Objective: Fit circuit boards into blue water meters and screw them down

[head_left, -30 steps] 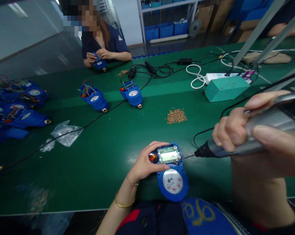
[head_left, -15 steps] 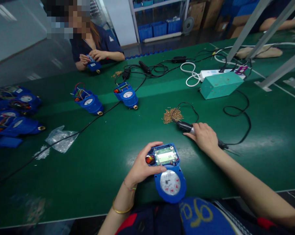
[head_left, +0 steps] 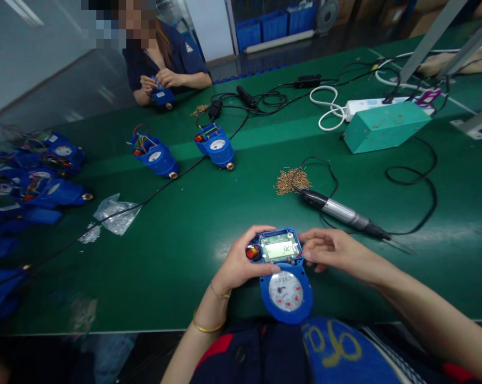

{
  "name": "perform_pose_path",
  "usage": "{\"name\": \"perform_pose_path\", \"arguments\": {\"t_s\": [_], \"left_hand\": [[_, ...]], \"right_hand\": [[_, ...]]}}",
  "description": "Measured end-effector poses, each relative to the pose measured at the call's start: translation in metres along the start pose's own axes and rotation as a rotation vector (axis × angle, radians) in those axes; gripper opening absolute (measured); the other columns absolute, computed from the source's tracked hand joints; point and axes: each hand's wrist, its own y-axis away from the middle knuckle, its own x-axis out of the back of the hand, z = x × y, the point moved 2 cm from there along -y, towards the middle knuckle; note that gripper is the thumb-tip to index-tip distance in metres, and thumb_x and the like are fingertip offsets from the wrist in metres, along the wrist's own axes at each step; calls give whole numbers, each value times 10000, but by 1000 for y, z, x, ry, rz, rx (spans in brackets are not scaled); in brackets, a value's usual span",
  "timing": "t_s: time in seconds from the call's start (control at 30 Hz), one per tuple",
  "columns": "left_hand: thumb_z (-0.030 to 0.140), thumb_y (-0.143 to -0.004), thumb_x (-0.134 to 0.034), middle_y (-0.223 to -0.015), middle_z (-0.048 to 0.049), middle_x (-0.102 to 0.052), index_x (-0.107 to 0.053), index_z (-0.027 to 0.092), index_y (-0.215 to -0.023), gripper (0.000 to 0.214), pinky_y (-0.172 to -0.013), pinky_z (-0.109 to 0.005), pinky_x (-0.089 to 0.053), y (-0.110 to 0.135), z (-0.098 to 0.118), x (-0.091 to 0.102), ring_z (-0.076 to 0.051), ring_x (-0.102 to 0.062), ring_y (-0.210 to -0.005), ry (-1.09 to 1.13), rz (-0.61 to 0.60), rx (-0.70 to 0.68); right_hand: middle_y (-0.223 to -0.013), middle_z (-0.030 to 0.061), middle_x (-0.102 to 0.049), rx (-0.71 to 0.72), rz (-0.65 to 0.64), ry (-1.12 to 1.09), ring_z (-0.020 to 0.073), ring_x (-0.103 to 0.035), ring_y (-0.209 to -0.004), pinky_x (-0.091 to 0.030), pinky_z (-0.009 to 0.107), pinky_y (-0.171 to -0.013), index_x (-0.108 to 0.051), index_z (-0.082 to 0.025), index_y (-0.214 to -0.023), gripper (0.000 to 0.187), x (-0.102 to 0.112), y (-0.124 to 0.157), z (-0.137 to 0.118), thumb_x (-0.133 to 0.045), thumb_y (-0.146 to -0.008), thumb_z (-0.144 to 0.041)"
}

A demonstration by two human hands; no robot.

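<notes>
Blue meter (head_left: pixel 284 270): round-ended, circular dial (head_left: pixel 286 292) (rectangular screen (head_left: pixel 279 250)).

The left hand (head_left: pixel 239 261) grips a blue meter (head_left: pixel 286 290), its display (head_left: pixel 276 249) facing up, by one side; the right hand (head_left: pixel 331 248), fingers half curled, is at the opposite edge. Beyond, a powered screwdriver (head_left: pixel 343 213) lies on the green table (head_left: pixel 181 250) beside loose brass-coloured screws (head_left: pixel 288 182), while a co-worker (head_left: pixel 189 61) opposite holds another blue unit (head_left: pixel 163 96).

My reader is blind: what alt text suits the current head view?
The left hand holds a blue meter with the right hand beside it. Beyond lie a screwdriver and screws on a green table; opposite, a co-worker holds a blue device.
</notes>
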Motion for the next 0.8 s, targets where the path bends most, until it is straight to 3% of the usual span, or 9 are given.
{"name": "perform_pose_path", "arguments": {"t_s": [0.27,0.5,0.63,0.7,0.8], "left_hand": [[330,-627,-914,-1214,-73,-643,-615,203,-1236,690,-974,-354,-459,-2,2,0,-258,-605,-1118,-109,14,-68],[346,-631,-911,-1209,-74,-653,-622,206,-1223,674,-982,-376,-460,-2,4,1,-268,-615,-1113,-110,15,-72],[336,-631,-912,-1264,-90,-637,-573,221,-1276,738,-1024,-407,-454,1,0,-3,-289,-606,-1172,-38,32,-35],[307,-612,-924,-1325,-108,-600,-494,223,-1342,852,-1072,-418,-429,4,-4,-6,-294,-566,-1246,26,81,-36],[282,-561,-947,-1435,-137,-504,-419,214,-1371,970,-1152,-431,-356,9,-10,-8,-303,-452,-1371,70,169,-62]], "right_hand": [[-689,89,-713,-65,18,-21,170,-695,-646,-560,260,-643,-618,-132,-824,524,-2,-1,-9,-842,-507,-484],[-672,90,-713,-5,62,15,184,-704,-614,-583,263,-600,-654,-118,-844,472,-4,1,-4,-817,-617,-498],[-724,80,-731,281,196,162,191,-723,-641,-615,258,-597,-702,-127,-948,379,-9,13,7,-698,-819,-483],[-783,50,-745,538,362,348,159,-728,-661,-615,217,-619,-705,-158,-1028,255,-13,23,12,-629,-916,-373],[-935,33,-747,953,647,710,119,-728,-773,-595,190,-763,-682,-181,-1100,179,-23,36,18,-624,-932,-158]]}}
